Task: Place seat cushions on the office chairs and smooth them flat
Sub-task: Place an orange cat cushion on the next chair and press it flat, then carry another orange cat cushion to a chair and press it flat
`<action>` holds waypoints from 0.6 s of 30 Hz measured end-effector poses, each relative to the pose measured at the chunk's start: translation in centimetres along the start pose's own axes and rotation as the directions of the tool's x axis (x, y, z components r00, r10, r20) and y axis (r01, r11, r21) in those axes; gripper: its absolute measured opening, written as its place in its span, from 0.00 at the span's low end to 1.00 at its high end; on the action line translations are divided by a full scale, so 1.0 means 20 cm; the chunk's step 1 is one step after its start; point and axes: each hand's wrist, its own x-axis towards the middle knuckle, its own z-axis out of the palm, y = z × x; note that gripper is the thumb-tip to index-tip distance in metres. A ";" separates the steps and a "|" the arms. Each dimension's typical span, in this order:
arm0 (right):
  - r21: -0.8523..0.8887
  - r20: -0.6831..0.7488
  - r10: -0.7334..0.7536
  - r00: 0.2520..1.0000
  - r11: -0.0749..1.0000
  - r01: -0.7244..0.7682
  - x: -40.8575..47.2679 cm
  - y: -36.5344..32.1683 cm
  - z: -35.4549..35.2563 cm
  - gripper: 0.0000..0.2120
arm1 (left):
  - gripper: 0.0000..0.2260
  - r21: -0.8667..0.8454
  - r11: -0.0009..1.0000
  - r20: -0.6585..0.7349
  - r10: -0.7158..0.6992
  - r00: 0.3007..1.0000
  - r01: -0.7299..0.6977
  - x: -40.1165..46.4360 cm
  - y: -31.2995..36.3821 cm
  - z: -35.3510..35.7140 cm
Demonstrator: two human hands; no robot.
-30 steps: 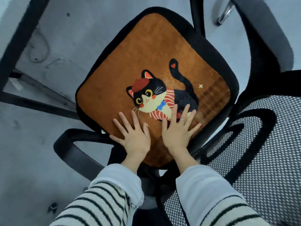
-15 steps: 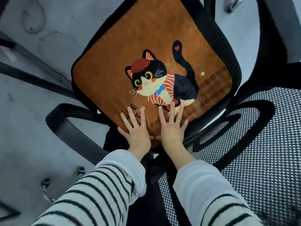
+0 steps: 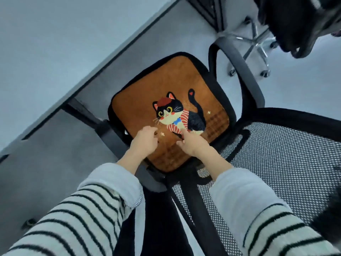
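Brown plush square seat cushion with a cat picture (image 3: 166, 93) lies flat on the black mesh-backed office chair (image 3: 276, 154). Left hand (image 3: 144, 140) sits at the cushion's near left part, fingers loosely curled, gripping nothing. Right hand (image 3: 193, 145) rests beside it, one finger extended onto the striped cat print.

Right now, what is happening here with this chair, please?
A person in a striped sweater leans over an office chair. An orange cat cushion already lies on the seat and looks flat. Both hands are over its near edge: the left hand with fingers loosely curled, the right hand with one finger extended toward the cat picture. Neither hand grips anything. A second chair stands behind.
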 end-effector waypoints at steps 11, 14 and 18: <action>0.313 -0.475 -0.164 0.864 0.887 0.340 -0.60 -0.86 -0.43 0.17 | 0.15 -0.233 0.958 -0.437 0.051 0.898 -0.167 -0.80 -0.27 -0.83; 0.309 -0.505 -0.258 0.824 0.837 0.452 -0.73 -1.20 -0.41 0.16 | 0.13 -0.277 0.946 -0.585 -0.024 0.811 -0.172 -0.99 -0.53 -0.99; 0.239 -0.457 -0.397 0.796 0.807 0.541 -0.84 -1.68 -0.24 0.16 | 0.13 -0.315 0.937 -0.667 -0.105 0.737 -0.152 -1.29 -0.97 -1.14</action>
